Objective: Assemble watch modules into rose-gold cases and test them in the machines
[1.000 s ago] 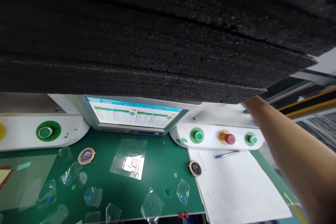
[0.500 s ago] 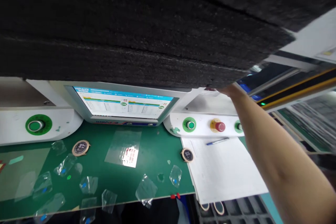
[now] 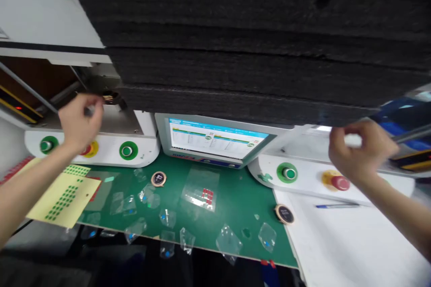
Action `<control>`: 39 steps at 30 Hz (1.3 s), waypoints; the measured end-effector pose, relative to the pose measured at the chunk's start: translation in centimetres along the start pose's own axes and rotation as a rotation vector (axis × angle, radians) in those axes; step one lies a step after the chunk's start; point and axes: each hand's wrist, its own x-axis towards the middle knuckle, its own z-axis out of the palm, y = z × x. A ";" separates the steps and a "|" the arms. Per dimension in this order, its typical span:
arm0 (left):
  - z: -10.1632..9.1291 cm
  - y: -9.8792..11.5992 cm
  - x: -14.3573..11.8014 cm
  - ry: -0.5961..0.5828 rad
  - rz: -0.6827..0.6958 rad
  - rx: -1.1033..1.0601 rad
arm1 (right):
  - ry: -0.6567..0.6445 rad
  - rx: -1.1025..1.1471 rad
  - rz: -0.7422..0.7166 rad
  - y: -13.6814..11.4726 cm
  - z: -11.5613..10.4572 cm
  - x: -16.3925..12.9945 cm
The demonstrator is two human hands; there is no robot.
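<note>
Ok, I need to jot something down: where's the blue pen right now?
In the head view the blue pen lies flat at the right, on the white paper sheet, just below the red mushroom button and under the right hand.

The screen (image 3: 215,140) in front of me shows small green round marks, too blurred for me to read any words

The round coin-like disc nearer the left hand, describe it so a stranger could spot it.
Start at the monitor behind the green mat. Just below its left corner lies the disc, dark-faced with a copper rim. Its twin sits far right, beside the white paper.
</note>
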 end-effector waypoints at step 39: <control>-8.1 20.1 -26.3 -0.515 -0.528 -1.321 | -0.306 1.598 0.559 -20.7 -19.7 -21.6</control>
